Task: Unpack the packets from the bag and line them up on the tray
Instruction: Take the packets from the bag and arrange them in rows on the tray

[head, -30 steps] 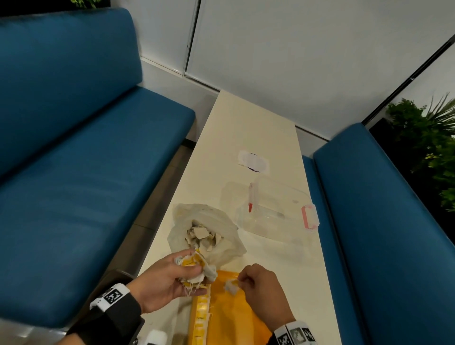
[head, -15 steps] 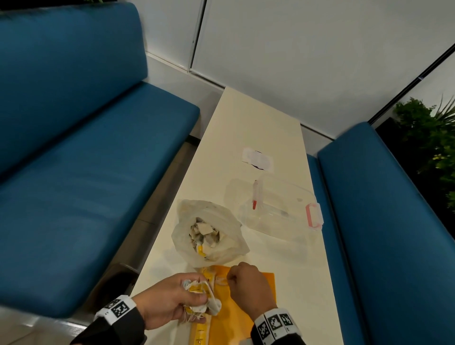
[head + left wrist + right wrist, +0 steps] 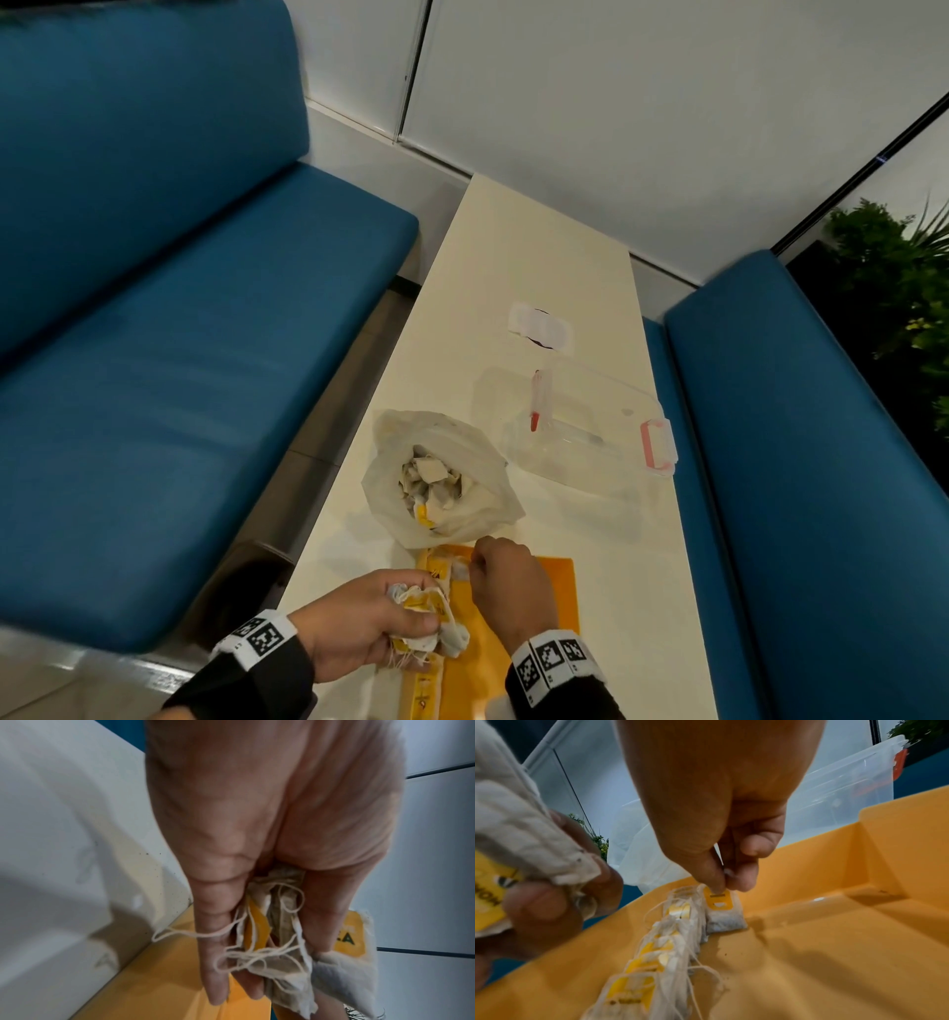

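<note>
Head view, left to right. Blue bench (image 3: 169,360) fills the left of the frame. Long cream table (image 3: 518,288) runs up the middle.

Lower left of centre: left hand (image 3: 359,629) gripping a bunch of packets (image 3: 426,622), fingers curled round them. Left wrist view shows strings (image 3: 257,953) tangled round the fingers (image 3: 213,943) and a yellow tag (image 3: 352,937) sticking out at the right.

Centre: open white bag (image 3: 441,478) on the table, more packets visible inside. Its near edge sits at the far end of the orange tray (image 3: 544,611).

Bottom centre: tray lies flat on the table. A row of packets (image 3: 664,949) lines its left side, running from the near edge towards the far wall.

Right of the left hand: right hand (image 3: 508,586) over the tray's far left corner. Right wrist view: thumb and finger pinching the tag end of one packet (image 3: 725,914), narrow grip. That packet stands at the far end of the row, bottom on the tray floor, touching the next one in line.

Upper right of the bag: clear plastic box (image 3: 590,426) with pink clips (image 3: 657,444), well apart from the hands. A white label (image 3: 539,326) lies farther up the table.

Right edge: second blue bench (image 3: 801,462), green plant (image 3: 904,288) in the upper right corner.
</note>
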The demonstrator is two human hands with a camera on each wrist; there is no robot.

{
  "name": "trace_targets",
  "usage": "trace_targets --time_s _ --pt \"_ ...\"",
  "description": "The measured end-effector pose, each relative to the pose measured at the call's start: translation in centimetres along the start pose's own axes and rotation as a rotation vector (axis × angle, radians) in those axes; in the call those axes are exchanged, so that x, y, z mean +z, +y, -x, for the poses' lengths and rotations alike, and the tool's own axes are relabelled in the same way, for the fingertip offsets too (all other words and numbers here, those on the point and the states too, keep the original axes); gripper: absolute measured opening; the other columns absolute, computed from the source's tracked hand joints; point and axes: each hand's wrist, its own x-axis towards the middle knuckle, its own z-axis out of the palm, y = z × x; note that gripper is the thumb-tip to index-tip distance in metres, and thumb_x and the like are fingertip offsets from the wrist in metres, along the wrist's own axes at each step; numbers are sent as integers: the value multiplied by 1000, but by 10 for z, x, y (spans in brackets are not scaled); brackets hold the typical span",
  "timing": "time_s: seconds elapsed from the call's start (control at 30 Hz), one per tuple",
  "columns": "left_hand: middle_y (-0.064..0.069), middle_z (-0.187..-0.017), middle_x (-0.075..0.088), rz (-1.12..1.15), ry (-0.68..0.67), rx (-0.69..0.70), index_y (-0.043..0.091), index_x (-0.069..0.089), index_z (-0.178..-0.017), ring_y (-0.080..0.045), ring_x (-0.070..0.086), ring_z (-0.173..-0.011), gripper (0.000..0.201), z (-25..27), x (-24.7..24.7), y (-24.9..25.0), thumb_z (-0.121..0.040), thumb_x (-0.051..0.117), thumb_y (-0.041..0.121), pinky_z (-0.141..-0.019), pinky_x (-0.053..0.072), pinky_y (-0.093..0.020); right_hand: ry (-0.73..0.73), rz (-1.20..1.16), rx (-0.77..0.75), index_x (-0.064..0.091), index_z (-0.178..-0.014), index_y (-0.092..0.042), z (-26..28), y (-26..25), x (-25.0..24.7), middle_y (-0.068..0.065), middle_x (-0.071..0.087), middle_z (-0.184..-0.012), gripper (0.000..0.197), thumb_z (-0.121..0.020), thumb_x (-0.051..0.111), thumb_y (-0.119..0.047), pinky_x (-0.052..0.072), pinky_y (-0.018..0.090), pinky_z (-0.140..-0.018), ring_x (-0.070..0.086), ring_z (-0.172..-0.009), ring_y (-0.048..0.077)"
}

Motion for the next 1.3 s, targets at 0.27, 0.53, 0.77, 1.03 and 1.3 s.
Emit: trace_targets --time_s 0.27,0.53,0.77,1.03,1.3 --pt "-27 -130 66 -30 5 -7 0 63 -128 -42 63 -124 39 2 0 2 -91 73 4 -111 42 -63 33 -8 7 57 -105 -19 0 -3 1 2 67 -104 18 -98 42 -27 43 33 -67 65 -95 24" --pt "-23 -129 68 -38 12 -30 2 63 -129 -39 65 -122 34 4 2 5 -95 67 2 -111 43 -61 37 -30 39 55 -125 -23 -3 -3 -2 1 67 -117 30 -99 45 -29 51 34 -82 65 -107 24" --pt "-25 -128 68 -28 20 -32 -1 60 -131 -40 66 -120 39 4 3 7 -93 69 3 -109 46 -60 38 6 46 60 -112 -20 -4 -3 -3 2 69 -110 26 -99 44 -35 52 34 -80 66 -102 26" --pt "-23 -122 71 -47 42 -6 6 66 -128 -38 70 -110 34 3 9 16 -95 67 2 -97 57 -52 26 -161 116 59 -128 -26 3 3 -6 0 69 -118 38 -92 53 -35 51 31 -86 64 -109 19" --pt "-15 -109 77 -190 184 47 10 73 -115 -28 75 -95 25 -1 18 28 -92 70 2 -82 62 -42 99 -820 128 75 -83 -25 38 8 -61 -6 72 -73 7 -85 73 -19 54 24 -62 63 -62 7"
